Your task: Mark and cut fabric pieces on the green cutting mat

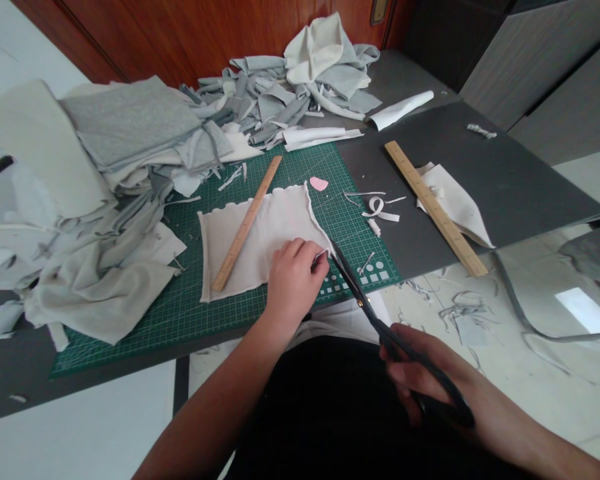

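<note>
two hands work at the near edge of the table [515,180]; your left hand [295,277] is closed in a pinch at the near right corner of the pale cloth [287,215], and your right hand [414,375] is wrapped round the handles of the black scissors [364,303], out past the table edge in front of your body; the blades lie close together and point in to that same corner, though you cannot tell from here whether the tips touch the fabric.

for room, you have green grid of the cutting mat [185,307] showing along the cloth's left and near sides, and a strip to its right; the heaped scraps [100,287] bound you on the left, the folded grey fabric [130,120] behind them, and another heap [280,100] along the back; to the right, a curled white strip [377,208] sits just off the mat, and a second ruler [433,203] juts over the near edge of the table.

the cloth lies mostly flat on the mat, off-white and roughly rectangular; its far edge is wavy, its left and right edges look rolled; a wooden ruler [249,220] slants across its left part; a pink piece [319,183] lies just beside its far right corner.
</note>
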The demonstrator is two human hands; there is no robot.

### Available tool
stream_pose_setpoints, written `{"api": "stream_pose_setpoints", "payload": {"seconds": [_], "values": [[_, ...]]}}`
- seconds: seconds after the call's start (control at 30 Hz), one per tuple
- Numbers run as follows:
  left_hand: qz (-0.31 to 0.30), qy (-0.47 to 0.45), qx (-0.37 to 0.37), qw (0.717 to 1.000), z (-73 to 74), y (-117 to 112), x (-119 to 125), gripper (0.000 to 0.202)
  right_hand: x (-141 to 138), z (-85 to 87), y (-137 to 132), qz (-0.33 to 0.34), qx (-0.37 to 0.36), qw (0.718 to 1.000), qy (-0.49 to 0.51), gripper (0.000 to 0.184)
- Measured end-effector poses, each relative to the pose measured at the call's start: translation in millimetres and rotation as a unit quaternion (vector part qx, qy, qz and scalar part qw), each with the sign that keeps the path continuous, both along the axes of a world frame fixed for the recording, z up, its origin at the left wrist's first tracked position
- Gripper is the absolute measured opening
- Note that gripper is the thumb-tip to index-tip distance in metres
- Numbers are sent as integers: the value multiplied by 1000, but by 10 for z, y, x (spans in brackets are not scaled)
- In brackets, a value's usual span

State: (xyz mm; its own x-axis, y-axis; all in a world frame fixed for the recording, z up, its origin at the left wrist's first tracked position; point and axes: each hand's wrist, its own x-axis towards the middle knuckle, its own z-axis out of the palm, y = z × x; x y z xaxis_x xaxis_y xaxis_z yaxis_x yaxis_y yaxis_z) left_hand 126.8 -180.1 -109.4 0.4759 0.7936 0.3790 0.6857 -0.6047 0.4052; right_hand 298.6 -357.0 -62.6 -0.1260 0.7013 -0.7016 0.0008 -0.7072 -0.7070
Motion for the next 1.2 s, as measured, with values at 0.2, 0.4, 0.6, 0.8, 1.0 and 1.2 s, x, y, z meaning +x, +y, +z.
{"api": "stream_pose_setpoints", "payload": {"seconds": [0.2,0.4,0.6,0.8,1.0,1.2], "values": [[63,-65,17,996,-28,21,54,12,-23,19,-17,-8,-21,999,33,54],[103,-187,-61,975,-7,86,-8,11,82,-4,-106,-45,5,998,51,50],[20,-114,-54,992,-20,27,4,4,89,22,-51,-24,5,998,57,48],[-16,-71,-33,997,-16,-24,-8,10,-3,-93,18,-33,6,995,94,43],[-4,-65,-45,997,-14,-27,-12,12,-53,-197,29,-35,16,990,135,37],[2,-45,-65,997,-21,14,-18,16,-17,-184,97,-94,29,984,145,38]]}}
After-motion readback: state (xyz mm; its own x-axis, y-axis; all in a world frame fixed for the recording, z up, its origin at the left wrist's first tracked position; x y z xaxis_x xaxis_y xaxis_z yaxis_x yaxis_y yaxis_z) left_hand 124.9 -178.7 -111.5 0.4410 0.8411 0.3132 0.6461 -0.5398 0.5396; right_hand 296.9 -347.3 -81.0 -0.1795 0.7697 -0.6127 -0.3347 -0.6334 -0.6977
